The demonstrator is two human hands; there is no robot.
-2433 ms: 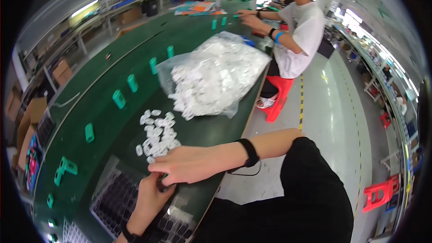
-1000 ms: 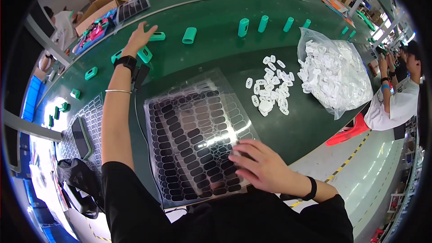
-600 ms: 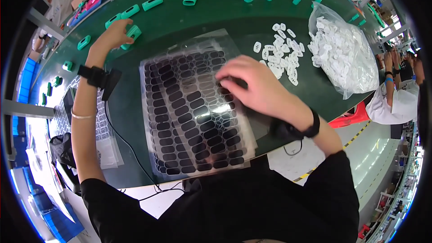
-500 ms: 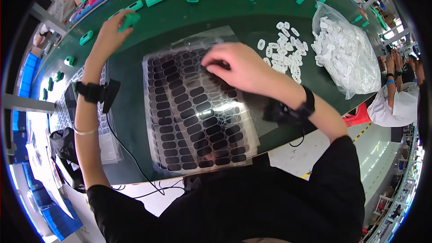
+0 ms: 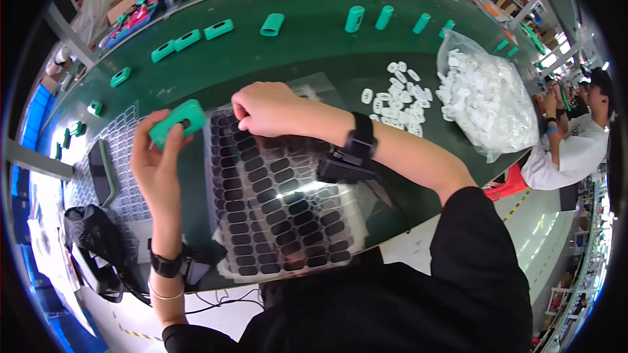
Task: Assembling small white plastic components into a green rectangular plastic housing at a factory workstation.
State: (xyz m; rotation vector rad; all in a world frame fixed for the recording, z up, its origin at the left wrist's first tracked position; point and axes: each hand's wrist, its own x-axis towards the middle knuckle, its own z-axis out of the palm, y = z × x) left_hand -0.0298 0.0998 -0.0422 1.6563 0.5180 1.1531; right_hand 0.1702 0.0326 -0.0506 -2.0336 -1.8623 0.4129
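Observation:
My left hand [image 5: 156,168] grips a green plastic casing [image 5: 175,125] with a dark oval opening, held up beside the left edge of the sheets. Above the upper left of those clear sheets of black rounded stickers [image 5: 278,212], my right hand [image 5: 271,110] is closed, with thumb and forefinger pinched together. Whatever might be between those fingertips is hidden. The sheets lie stacked and slightly askew, with light glaring off their middle. Black straps with devices sit on both my wrists.
More green casings [image 5: 218,29] stand or lie in a curve across the green table [image 5: 314,49]. Small white oval pieces [image 5: 400,99] lie right of the sheets, near a clear bag [image 5: 489,95] full of them. A black mesh pouch [image 5: 98,242] sits at left. Another person [image 5: 569,147] is at far right.
My left hand has come nearer from the far left, bringing the green casing beside the sheets. My right hand has moved left across the stickers to the sheets' upper left.

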